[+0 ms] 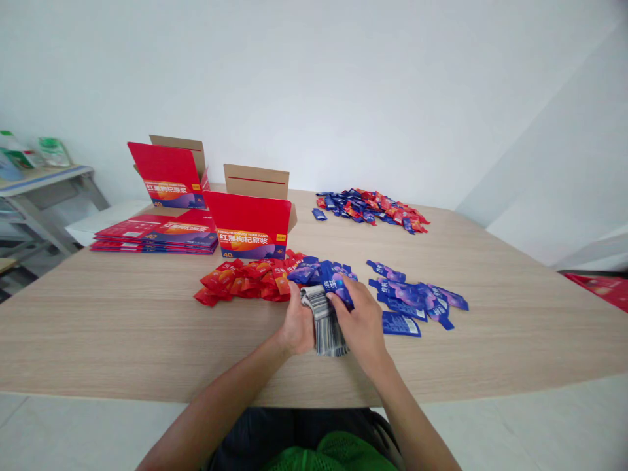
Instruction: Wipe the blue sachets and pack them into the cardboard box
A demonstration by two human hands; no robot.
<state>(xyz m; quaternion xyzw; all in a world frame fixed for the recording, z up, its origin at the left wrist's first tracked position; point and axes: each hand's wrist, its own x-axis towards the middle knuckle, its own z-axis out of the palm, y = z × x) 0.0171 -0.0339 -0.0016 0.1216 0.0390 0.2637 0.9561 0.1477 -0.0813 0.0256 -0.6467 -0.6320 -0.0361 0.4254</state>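
Observation:
My left hand (298,325) is closed around one side of a folded grey striped cloth (328,327) at the front middle of the table. My right hand (362,322) pinches a blue sachet (333,282) between thumb and fingers, directly over the cloth's upper right. Whether its hidden fingers also grip the cloth I cannot tell. Just beyond both hands lie red sachets (260,278) in a heap, with a few blue ones at its right end. Several flat blue sachets (417,301) are spread on the tabletop to the right of my right hand.
Two open red cartons (250,226) (169,173) stand at the left, flaps up. Flattened red cartons (157,232) are stacked beside them. A mixed pile of red and blue sachets (370,208) lies near the wall. The table's (147,353) front edge runs close to my lap.

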